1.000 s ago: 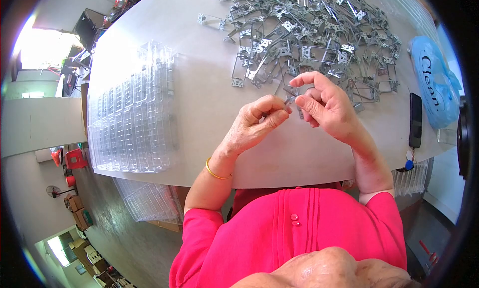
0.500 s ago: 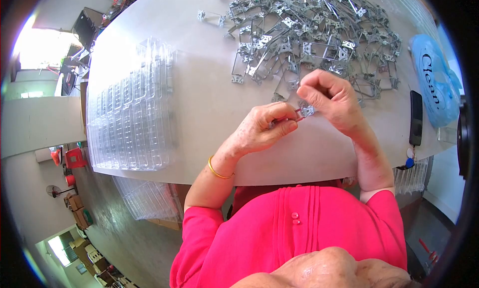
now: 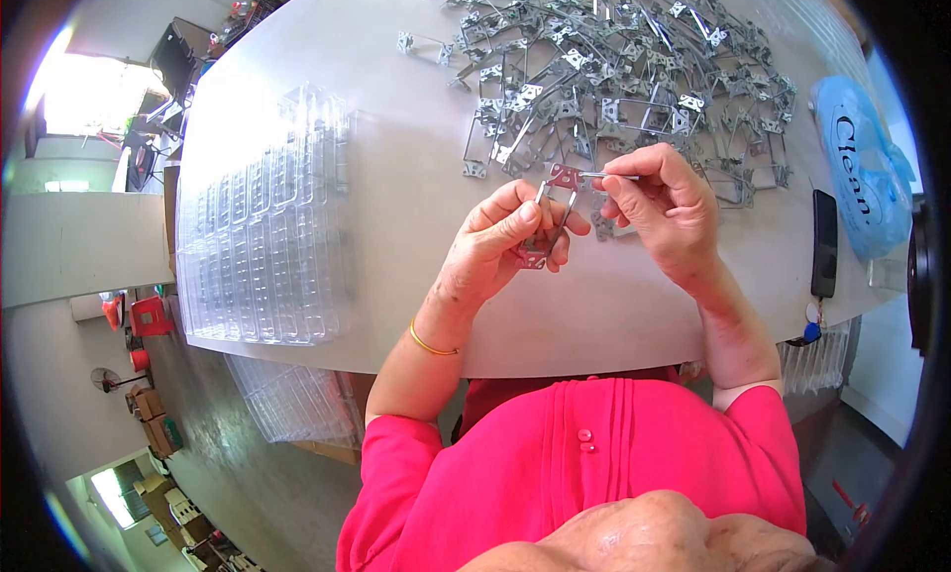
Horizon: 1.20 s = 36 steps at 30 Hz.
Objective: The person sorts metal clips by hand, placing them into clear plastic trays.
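My left hand (image 3: 483, 243) is closed on a small metal bracket (image 3: 565, 177), a frame of two thin rods with a punched plate at each end. The bracket stands tilted away from me above the table, its far plate reflecting pink and its near plate showing below my fingers. In a pinch between thumb and forefinger, my right hand (image 3: 669, 215) has a thin, shiny metal piece (image 3: 606, 175); its left end is right at the bracket's far plate. Beyond both hands spreads a tangled pile of similar metal brackets (image 3: 570, 102).
Stacked clear plastic trays (image 3: 263, 235) stand on the left of the white table (image 3: 416, 305). At the right edge lie a black phone (image 3: 824, 243) and a blue plastic bag (image 3: 862, 166) printed "Clean". More clear trays (image 3: 292, 399) sit below the table's left front edge.
My left hand has turned the bracket from pointing rightward to pointing away from me, exposing both plates. My right hand has shifted slightly right and down, and the thin metal piece now shows.
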Tool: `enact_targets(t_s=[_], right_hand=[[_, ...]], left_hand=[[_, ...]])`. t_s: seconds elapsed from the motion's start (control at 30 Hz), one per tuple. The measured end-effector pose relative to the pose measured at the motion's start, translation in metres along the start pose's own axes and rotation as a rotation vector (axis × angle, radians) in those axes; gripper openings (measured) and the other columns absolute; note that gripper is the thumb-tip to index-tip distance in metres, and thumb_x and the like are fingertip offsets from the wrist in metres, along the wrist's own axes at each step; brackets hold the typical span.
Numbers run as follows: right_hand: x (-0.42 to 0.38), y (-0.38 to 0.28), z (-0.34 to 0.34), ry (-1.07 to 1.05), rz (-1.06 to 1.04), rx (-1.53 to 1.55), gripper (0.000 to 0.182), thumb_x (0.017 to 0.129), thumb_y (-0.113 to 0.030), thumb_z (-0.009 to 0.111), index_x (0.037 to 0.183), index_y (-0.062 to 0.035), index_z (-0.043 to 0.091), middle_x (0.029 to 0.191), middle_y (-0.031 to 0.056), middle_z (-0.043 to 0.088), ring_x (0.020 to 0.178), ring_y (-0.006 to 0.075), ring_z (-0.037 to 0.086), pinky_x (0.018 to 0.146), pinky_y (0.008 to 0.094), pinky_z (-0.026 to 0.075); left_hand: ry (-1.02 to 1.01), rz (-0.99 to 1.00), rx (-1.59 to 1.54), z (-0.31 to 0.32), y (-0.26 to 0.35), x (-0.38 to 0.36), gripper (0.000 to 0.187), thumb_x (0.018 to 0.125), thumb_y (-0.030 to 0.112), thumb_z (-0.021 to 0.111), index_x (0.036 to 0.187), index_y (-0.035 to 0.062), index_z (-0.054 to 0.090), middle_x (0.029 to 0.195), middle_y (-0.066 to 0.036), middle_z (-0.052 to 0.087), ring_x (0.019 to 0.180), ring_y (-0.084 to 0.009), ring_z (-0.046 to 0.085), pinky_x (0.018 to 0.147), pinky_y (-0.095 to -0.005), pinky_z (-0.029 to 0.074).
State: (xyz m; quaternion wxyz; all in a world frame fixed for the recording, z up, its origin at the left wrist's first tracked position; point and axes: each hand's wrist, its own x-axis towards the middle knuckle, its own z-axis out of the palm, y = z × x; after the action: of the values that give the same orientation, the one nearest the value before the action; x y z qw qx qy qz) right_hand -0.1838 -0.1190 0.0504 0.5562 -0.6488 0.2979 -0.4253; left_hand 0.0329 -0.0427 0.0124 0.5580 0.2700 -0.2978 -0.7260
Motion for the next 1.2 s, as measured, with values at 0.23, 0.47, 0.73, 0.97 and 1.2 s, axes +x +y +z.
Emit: enact_targets(t_s=[0.23, 0.47, 0.73, 0.97, 1.2], right_hand=[[-0.002, 0.008, 0.006, 0.050, -0.208, -0.189, 0.014, 0.094, 0.004, 0.070, 0.106, -0.0006, 0.067, 0.099, 0.0081, 0.072, 0.078, 0.0110, 0.071, 0.068, 0.0253, 0.058], [-0.002, 0.011, 0.006, 0.033, -0.288, -0.203, 0.015, 0.092, 0.006, 0.070, 0.106, 0.0002, 0.068, 0.100, 0.0097, 0.072, 0.077, 0.0124, 0.072, 0.068, 0.0259, 0.058], [-0.001, 0.011, 0.008, 0.023, -0.339, -0.238, 0.015, 0.092, 0.007, 0.069, 0.105, 0.0001, 0.068, 0.098, 0.0102, 0.073, 0.078, 0.0134, 0.072, 0.067, 0.0270, 0.058], [-0.002, 0.005, 0.009, 0.030, -0.157, -0.304, 0.014, 0.096, 0.004, 0.065, 0.110, -0.0008, 0.066, 0.095, 0.0109, 0.074, 0.083, 0.0149, 0.075, 0.068, 0.0282, 0.059], [-0.002, 0.006, 0.009, -0.084, -0.102, -0.445, 0.028, 0.100, -0.001, 0.061, 0.128, -0.0025, 0.063, 0.101, 0.0150, 0.076, 0.091, 0.0227, 0.076, 0.071, 0.0324, 0.059]], left_hand=[[-0.018, 0.016, 0.014, 0.000, -0.002, -0.002, 0.026, 0.105, 0.029, 0.058, 0.094, 0.0055, 0.056, 0.114, -0.030, 0.068, 0.078, -0.0270, 0.067, 0.067, -0.0354, 0.054], [-0.003, 0.032, 0.021, 0.001, -0.001, 0.000, 0.025, 0.105, 0.029, 0.059, 0.094, 0.0055, 0.057, 0.115, -0.030, 0.068, 0.079, -0.0264, 0.067, 0.068, -0.0353, 0.054], [-0.024, 0.032, 0.013, 0.000, -0.001, -0.001, 0.025, 0.105, 0.027, 0.059, 0.094, 0.0042, 0.060, 0.115, -0.029, 0.068, 0.080, -0.0251, 0.067, 0.069, -0.0361, 0.054], [-0.021, 0.114, 0.322, -0.006, -0.007, -0.003, 0.021, 0.105, 0.022, 0.061, 0.103, 0.0011, 0.064, 0.103, -0.015, 0.070, 0.086, -0.0204, 0.066, 0.076, -0.0355, 0.053], [-0.001, 0.136, 0.499, 0.006, -0.004, -0.005, 0.018, 0.103, 0.016, 0.066, 0.106, -0.0011, 0.066, 0.104, -0.009, 0.070, 0.085, -0.0108, 0.059, 0.077, -0.0268, 0.050]])
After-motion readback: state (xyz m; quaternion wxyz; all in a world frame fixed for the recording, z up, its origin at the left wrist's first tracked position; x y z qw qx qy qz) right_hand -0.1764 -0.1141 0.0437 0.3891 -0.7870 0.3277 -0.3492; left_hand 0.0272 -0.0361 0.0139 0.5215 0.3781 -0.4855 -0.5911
